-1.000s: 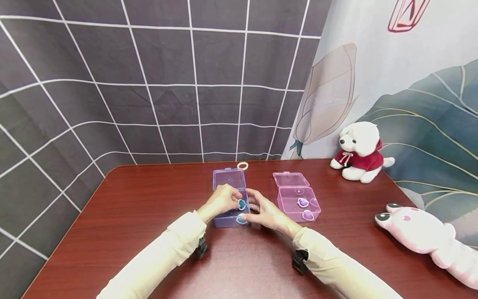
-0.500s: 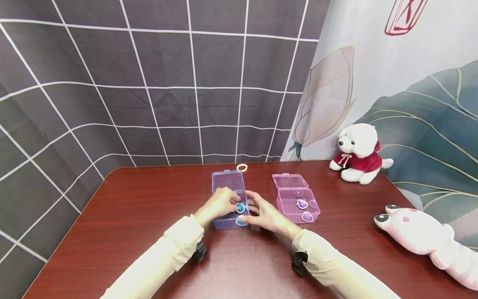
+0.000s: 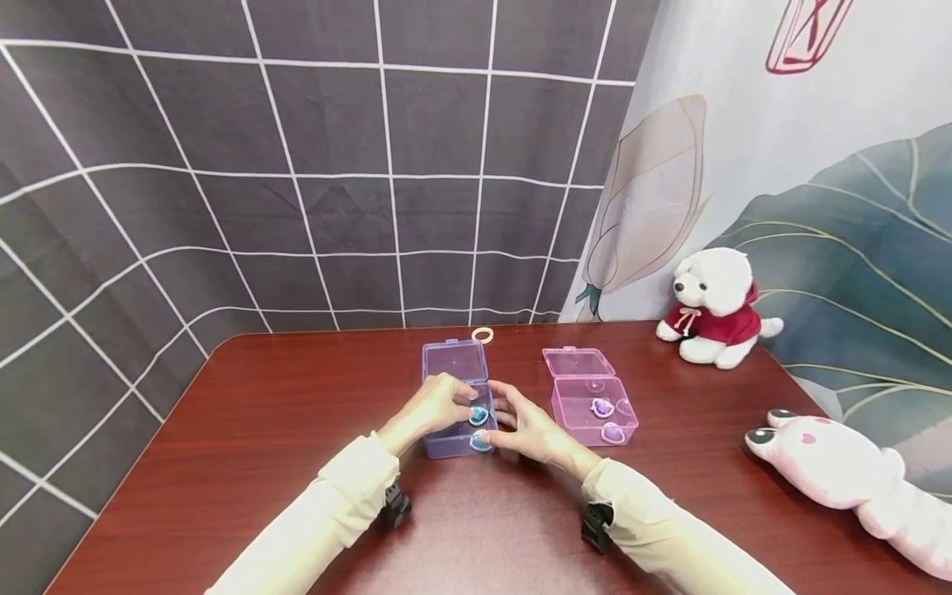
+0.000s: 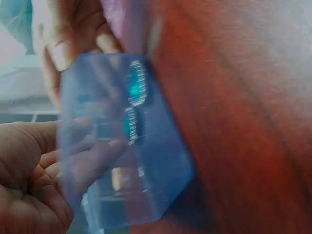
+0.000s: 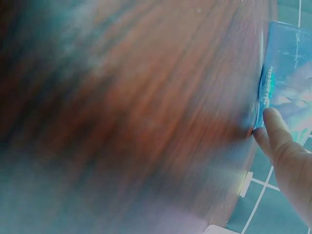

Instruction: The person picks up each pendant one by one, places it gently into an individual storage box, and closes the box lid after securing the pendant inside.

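Observation:
An open translucent blue-violet plastic box (image 3: 439, 447) stands on the table, its lid (image 3: 455, 362) folded back. Inside, near the right wall, sits a blue gem ornament (image 3: 481, 441) with a white beaded edge. Just behind it is a second blue gem ornament (image 3: 478, 415), with my left hand (image 3: 434, 405) reaching into the box, thumb and fingers bent at it. In the left wrist view both gem ornaments (image 4: 137, 85) show edge-on through the box wall. My right hand (image 3: 534, 426) holds the box at its right side, thumb toward the front corner and fingers along the wall.
Right of my right hand stands an open pink box (image 3: 587, 432) holding two purple gem ornaments (image 3: 602, 407). A pale ring (image 3: 483, 335) lies behind the blue-violet box. A white plush dog (image 3: 717, 306) and a pink plush toy (image 3: 833, 459) are at the right.
My left hand has lowered the second blue gem ornament slightly, and it now lies flatter near the first. My right hand stays at the box's side.

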Motion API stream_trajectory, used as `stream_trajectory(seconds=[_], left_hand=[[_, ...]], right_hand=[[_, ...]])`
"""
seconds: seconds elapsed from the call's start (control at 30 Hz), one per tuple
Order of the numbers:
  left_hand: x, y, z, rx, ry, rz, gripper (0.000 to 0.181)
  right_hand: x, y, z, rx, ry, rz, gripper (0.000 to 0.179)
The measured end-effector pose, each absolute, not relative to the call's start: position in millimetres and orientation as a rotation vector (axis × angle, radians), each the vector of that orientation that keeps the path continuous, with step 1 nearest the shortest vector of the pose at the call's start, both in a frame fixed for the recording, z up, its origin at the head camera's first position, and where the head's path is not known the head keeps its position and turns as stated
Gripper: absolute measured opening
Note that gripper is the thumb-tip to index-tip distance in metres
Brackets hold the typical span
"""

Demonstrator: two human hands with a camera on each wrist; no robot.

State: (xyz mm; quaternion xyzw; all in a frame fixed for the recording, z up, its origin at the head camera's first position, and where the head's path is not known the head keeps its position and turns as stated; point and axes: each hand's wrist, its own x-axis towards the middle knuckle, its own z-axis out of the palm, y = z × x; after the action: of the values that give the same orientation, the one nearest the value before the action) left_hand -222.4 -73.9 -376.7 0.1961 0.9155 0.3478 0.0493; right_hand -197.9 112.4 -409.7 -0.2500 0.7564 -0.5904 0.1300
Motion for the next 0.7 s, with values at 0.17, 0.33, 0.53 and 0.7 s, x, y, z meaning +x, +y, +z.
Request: stream_trajectory(seconds=[0.17, 0.33, 0.53, 0.7], left_hand=[[-233.4, -96.7, -368.1, 0.363, 2.66, 1.414, 0.023], [-254.1, -120.7, -369.1, 0.024, 2.489, 1.906, 0.031], [-265.2, -131.7, -385.9, -0.15, 2.295, 1.933, 0.045], [-261.2, -125.8, -383.7, -0.077, 2.295, 2.084, 0.035]], right_hand=[[-196.7, 112.5, -409.8, -0.727, 2.187, -1.728, 0.074], [-195.5, 115.1, -409.4, -0.705, 2.24, -1.724, 0.074], [-191.4, 112.3, -411.9, -0.701, 2.28, -1.714, 0.072], [-189.9, 109.8, -410.9, -0.697, 2.379, -1.703, 0.071]])
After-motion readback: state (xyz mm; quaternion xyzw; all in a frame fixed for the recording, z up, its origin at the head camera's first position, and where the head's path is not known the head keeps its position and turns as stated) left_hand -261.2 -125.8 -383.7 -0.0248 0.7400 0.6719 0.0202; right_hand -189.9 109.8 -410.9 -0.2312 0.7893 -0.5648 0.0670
